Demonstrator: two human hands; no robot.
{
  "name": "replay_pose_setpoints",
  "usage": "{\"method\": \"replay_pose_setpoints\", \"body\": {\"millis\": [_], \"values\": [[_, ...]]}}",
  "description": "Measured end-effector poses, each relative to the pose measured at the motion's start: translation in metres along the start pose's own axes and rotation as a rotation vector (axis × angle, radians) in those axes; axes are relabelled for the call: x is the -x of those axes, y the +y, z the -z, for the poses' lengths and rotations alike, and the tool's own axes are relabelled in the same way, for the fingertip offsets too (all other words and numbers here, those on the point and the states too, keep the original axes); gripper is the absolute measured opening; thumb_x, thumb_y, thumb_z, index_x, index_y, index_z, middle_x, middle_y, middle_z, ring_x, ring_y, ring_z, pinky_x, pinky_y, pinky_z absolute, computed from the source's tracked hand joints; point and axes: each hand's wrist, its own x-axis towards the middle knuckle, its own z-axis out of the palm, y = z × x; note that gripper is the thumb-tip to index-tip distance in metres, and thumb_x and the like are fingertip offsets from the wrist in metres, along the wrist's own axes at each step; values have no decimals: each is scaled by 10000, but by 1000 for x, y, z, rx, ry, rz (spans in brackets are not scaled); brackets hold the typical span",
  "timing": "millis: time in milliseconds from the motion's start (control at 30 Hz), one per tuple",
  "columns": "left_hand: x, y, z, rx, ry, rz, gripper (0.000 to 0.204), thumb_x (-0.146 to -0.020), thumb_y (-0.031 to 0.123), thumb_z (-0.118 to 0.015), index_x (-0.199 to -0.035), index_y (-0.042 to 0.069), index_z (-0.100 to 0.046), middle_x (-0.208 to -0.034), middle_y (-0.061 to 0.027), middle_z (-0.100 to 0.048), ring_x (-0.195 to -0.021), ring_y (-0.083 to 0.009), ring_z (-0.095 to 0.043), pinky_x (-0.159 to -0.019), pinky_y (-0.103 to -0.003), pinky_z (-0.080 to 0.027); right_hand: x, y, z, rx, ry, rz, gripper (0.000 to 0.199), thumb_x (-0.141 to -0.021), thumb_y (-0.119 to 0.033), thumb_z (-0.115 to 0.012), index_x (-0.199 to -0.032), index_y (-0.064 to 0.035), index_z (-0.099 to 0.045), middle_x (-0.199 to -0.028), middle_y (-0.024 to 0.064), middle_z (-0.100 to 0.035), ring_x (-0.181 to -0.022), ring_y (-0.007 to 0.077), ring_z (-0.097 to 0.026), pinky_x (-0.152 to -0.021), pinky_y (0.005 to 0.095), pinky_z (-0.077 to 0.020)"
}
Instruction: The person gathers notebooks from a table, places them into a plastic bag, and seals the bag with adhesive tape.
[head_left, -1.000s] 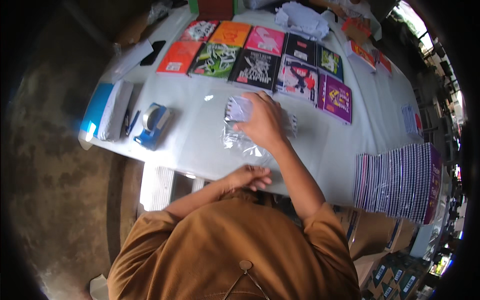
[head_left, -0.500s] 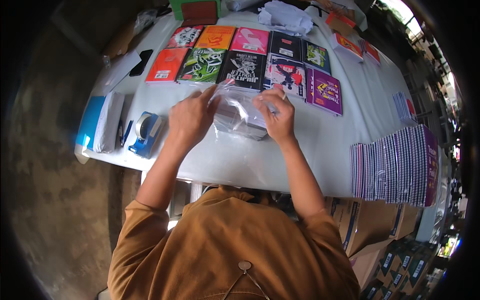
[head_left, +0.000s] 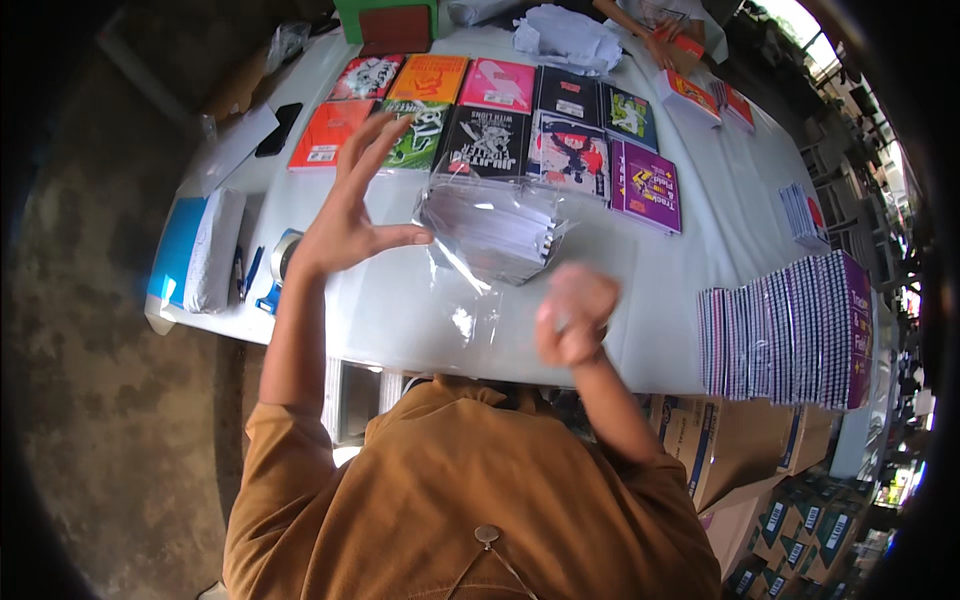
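A clear plastic bag (head_left: 465, 262) is wrapped round a block of notebooks (head_left: 495, 225), whose white page edges show through it. My left hand (head_left: 350, 205) is spread open at the bag's left side, its thumb by the plastic and its fingers above a green notebook (head_left: 420, 135). On the near right of the block, my right hand (head_left: 578, 315) hangs over the table, apart from the bag. Motion smears it; the fingers look curled, but whether anything is in them I cannot tell. A blue tape dispenser (head_left: 270, 296) is partly hidden behind my left forearm.
Rows of colourful notebooks (head_left: 490, 140) lie beyond the bag. A tall stack of spiral notebooks (head_left: 780, 330) stands at the right edge. White packet (head_left: 213, 250), pens (head_left: 254, 265) and a phone (head_left: 279, 130) lie left. A co-worker's hand (head_left: 660, 45) is at the far right.
My left hand has come off the plastic, moved left and spread its fingers. My right hand has left the plastic and swung down toward me. The bagged notebook block is now uncovered to view.
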Motion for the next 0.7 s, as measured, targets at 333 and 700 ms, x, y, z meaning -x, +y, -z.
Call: {"method": "replay_pose_setpoints", "body": {"millis": [333,700], "values": [[-46,27,8,-548,-490,-552,139,-614,222,-772,-700,153,-687,-928,5,-623,-1053,-181,-505,-908,-381,-339,-119,43,33,395,-679,-104,225,-662,-275,-757,-552,-100,-670,-1344,-57,-456,-1351,254,-213,-1073,445,-156],[-71,-3,20,-133,465,-265,288,-771,306,-730,-851,47,-632,-622,13,-571,-550,-63,-523,-503,-222,-401,45,-40,-82,94,-534,-150,411,-840,-213,-565,-1212,-46,-512,-1273,116,-493,-1221,342,-404,-990,497,-327]]}}
